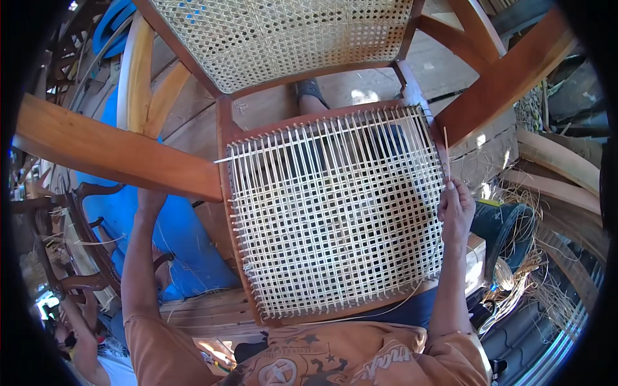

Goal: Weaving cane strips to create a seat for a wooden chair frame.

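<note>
In front of me stands a wooden chair with a half-woven cane seat [335, 238]. Its lower part is a grid of crossing strands; toward the back rail mostly lengthwise strands show. My right hand [456, 204] is beside the seat's right edge, fingers pinched on a thin, pale cane strip [446, 151] that points up. My left hand [152, 198] is at the chair's left armrest [116, 151], which hides its fingers. One cane end [222, 160] sticks out past the seat's left rail. A loose strand [405, 301] curves along the front right corner.
The woven backrest [290, 38] rises beyond the seat, and the right armrest [508, 74] slants outward. Blue sheeting [187, 244] and a dark carved chair frame [84, 283] lie left, near another person [96, 347]. A dark green container [505, 228] and loose cane bundles [515, 289] stand right.
</note>
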Demonstrator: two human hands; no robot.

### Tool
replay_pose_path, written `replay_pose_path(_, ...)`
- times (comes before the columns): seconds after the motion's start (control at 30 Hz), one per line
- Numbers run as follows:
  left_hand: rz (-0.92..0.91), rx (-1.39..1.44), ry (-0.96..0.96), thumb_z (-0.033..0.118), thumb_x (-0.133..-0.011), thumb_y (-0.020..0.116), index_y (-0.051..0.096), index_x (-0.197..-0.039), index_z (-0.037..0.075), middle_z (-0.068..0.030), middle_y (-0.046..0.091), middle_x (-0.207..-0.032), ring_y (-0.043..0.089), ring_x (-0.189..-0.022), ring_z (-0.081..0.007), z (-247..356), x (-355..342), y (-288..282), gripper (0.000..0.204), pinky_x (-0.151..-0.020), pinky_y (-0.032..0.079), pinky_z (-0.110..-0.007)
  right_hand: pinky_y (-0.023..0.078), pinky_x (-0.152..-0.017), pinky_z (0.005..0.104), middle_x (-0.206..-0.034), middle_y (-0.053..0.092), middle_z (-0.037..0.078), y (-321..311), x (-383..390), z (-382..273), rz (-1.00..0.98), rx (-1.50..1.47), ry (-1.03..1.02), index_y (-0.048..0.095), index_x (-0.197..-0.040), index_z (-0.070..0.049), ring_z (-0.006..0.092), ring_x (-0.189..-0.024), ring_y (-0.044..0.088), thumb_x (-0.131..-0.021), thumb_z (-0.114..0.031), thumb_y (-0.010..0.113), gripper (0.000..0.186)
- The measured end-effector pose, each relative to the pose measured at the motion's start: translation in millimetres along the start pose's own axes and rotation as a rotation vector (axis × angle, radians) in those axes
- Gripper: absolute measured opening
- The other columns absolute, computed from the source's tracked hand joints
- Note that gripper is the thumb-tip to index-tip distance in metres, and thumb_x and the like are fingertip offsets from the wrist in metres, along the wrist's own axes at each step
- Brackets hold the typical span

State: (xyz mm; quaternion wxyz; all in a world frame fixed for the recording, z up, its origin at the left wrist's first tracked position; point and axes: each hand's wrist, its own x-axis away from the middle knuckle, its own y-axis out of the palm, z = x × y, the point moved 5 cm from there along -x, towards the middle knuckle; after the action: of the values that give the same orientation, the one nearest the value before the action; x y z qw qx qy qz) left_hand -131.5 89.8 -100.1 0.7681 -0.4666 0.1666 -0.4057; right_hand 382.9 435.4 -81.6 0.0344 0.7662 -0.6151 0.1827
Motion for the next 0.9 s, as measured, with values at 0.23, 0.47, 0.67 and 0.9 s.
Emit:
replay_pose_path(0.23,0.039,-0.201,0.054,0.018,-0.085,0.058,0.055,-0.107,0.001,-0.0154,0.058,-0.108,0.053,-0.103,-0.0285,2,2,4,0.028,-0.087,0.041,-0.039,0.025,-0.036,0.0155,-0.053,0.041,-0.005,15,-3,16,-0.054,0.108,0.078,0.055,-0.097,-0.002,0.0012,-0.040,0.032,-0.093,-0.015,0.047,0.016)
replay_pose_path(0.47,-0.059,-0.269,-0.048,0.017,-0.086,0.054,0.055,-0.108,0.001,-0.0170,0.057,-0.110,0.052,-0.104,-0.0318,6,5,3,0.027,-0.087,0.041,-0.039,0.031,-0.038,0.0163,-0.064,0.048,-0.001,8,-22,-7,-0.066,-0.061,0.035,0.055,-0.093,-0.004,0.0032,-0.045,0.040,-0.094,-0.017,0.046,0.016)
replay_pose_path(0.67,-0.098,-0.238,0.004,0.014,-0.088,0.049,0.054,-0.111,0.000,-0.0198,0.056,-0.111,0.050,-0.108,-0.0345,-7,14,15,0.027,-0.091,0.038,-0.041,0.027,-0.033,0.0197,-0.065,0.041,-0.004,-66,-67,-18,0.263,-0.370,0.141,0.048,-0.083,-0.010,0.0044,-0.043,0.032,-0.092,-0.021,0.047,0.014)
replay_pose_path(0.9,-0.168,-0.423,0.048,0.009,-0.088,0.044,0.055,-0.107,0.000,-0.0233,0.057,-0.107,0.052,-0.103,-0.0394,-18,31,35,0.024,-0.085,0.042,-0.044,0.019,-0.033,0.0223,-0.049,0.034,-0.004,-58,-196,51,-0.103,-0.089,0.389,0.047,-0.073,-0.014,0.0051,-0.036,0.027,-0.087,-0.019,0.048,0.015)
